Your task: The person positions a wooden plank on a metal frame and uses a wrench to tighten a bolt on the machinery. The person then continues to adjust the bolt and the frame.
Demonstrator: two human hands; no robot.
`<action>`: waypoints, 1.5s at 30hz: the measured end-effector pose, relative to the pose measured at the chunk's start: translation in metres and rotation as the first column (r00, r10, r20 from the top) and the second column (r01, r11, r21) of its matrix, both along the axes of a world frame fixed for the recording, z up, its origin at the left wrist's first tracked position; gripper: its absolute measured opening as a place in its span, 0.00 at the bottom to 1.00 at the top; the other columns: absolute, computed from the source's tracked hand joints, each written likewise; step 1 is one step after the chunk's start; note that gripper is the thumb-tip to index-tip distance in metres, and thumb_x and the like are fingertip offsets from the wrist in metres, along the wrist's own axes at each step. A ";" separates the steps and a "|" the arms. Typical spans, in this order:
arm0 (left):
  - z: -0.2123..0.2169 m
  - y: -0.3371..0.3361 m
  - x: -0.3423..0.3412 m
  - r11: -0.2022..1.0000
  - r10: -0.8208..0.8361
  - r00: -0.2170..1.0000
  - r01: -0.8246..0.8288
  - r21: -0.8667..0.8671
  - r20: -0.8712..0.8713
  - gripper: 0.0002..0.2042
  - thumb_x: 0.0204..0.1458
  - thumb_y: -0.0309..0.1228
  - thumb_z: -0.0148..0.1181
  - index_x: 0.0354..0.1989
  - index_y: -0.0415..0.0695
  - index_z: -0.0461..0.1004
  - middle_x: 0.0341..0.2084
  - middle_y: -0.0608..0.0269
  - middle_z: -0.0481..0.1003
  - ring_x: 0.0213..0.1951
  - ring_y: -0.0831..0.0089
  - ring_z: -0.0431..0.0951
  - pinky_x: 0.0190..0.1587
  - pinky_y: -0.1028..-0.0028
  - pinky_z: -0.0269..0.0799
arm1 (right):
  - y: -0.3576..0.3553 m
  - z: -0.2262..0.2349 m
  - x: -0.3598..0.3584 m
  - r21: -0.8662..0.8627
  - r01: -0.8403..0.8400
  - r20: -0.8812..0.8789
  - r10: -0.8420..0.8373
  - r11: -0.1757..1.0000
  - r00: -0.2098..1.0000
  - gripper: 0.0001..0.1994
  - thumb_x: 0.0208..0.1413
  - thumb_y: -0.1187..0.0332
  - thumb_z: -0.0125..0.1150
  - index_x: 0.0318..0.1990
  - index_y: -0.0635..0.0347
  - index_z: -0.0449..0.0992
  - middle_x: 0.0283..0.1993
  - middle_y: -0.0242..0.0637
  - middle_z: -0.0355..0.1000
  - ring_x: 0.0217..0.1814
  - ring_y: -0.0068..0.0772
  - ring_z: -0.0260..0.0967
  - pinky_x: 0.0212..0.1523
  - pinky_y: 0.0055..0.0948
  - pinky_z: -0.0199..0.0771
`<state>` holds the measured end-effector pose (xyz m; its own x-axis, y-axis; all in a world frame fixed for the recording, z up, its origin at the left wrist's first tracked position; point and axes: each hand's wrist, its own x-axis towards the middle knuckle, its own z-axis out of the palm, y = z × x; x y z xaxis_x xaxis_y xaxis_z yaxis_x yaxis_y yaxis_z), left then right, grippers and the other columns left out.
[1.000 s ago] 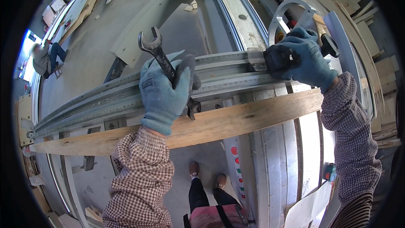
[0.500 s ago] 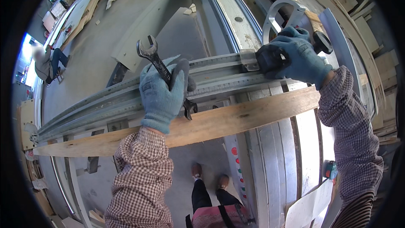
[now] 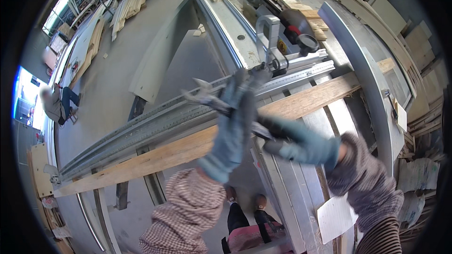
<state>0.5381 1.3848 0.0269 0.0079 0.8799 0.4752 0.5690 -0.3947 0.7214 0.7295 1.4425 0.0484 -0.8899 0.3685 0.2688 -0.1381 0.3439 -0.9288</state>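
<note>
My left hand, in a blue work glove, is closed around the middle of a metal open-ended wrench. One jaw sticks out to the left of the hand, the other end to the right. Beside that right end, my right hand is gloved too, its fingers and thumb on either side of the wrench end. Motion blur hides whether they grip it. Below both hands a long wooden board lies across the machine, along a metal rail with a scale.
Past my hands stand a grey metal loop handle and a round black knob. An upright grey panel rises at the right. Wood pieces lie behind. A person sits far left. White paper lies near my right forearm.
My right hand has let go of the black part on the rail and come down and left to the wrench. My left hand has carried the wrench to the right. The view has shifted.
</note>
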 end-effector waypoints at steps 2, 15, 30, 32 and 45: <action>0.001 0.009 0.029 0.995 0.025 0.981 -0.043 -0.089 -0.192 0.30 0.57 0.47 0.44 0.66 0.49 0.49 0.63 0.45 0.50 0.67 0.51 0.44 0.66 0.53 0.34 | -0.027 0.002 0.018 -0.406 0.048 0.130 0.005 0.913 0.991 0.26 0.61 0.56 0.49 0.60 0.66 0.59 0.41 0.44 0.71 0.37 0.28 0.71 0.38 0.28 0.73; -0.002 0.087 -0.021 0.880 0.239 0.740 -0.439 -0.182 -0.628 0.34 0.29 0.55 0.70 0.49 0.56 0.73 0.57 0.61 0.62 0.64 0.58 0.50 0.66 0.51 0.26 | 0.038 0.019 0.068 -0.160 0.505 0.486 -0.377 0.848 0.788 0.14 0.60 0.63 0.52 0.43 0.66 0.74 0.17 0.28 0.66 0.16 0.15 0.64 0.15 0.17 0.64; -0.029 0.094 -0.039 0.932 0.202 0.789 -0.336 -0.133 -0.580 0.32 0.31 0.56 0.69 0.48 0.59 0.75 0.54 0.71 0.65 0.63 0.62 0.52 0.65 0.45 0.23 | 0.144 0.034 0.035 0.075 0.312 0.757 -0.258 0.947 0.600 0.13 0.56 0.71 0.52 0.46 0.68 0.74 0.19 0.35 0.71 0.13 0.18 0.65 0.12 0.16 0.66; -0.033 0.095 -0.038 0.933 0.204 0.807 -0.333 -0.141 -0.555 0.32 0.31 0.56 0.69 0.48 0.58 0.75 0.54 0.71 0.65 0.63 0.62 0.52 0.65 0.45 0.24 | 0.152 0.040 0.030 0.047 0.323 0.768 -0.241 0.945 0.593 0.12 0.56 0.70 0.52 0.44 0.66 0.75 0.16 0.35 0.70 0.12 0.17 0.64 0.11 0.16 0.64; -0.033 0.096 -0.034 0.948 0.209 0.818 -0.305 -0.095 -0.536 0.28 0.32 0.49 0.70 0.45 0.53 0.76 0.52 0.68 0.66 0.62 0.62 0.54 0.65 0.46 0.29 | -0.014 -0.011 -0.037 -0.845 0.471 0.375 -0.346 0.255 0.860 0.14 0.64 0.60 0.39 0.44 0.59 0.68 0.24 0.37 0.71 0.21 0.26 0.70 0.18 0.23 0.70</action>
<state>0.5039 1.4805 -0.0065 -0.0300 0.9500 0.3107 0.9377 -0.0808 0.3378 0.6920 1.4282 0.0371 -0.5392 0.6447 -0.5419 -0.1395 -0.7029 -0.6975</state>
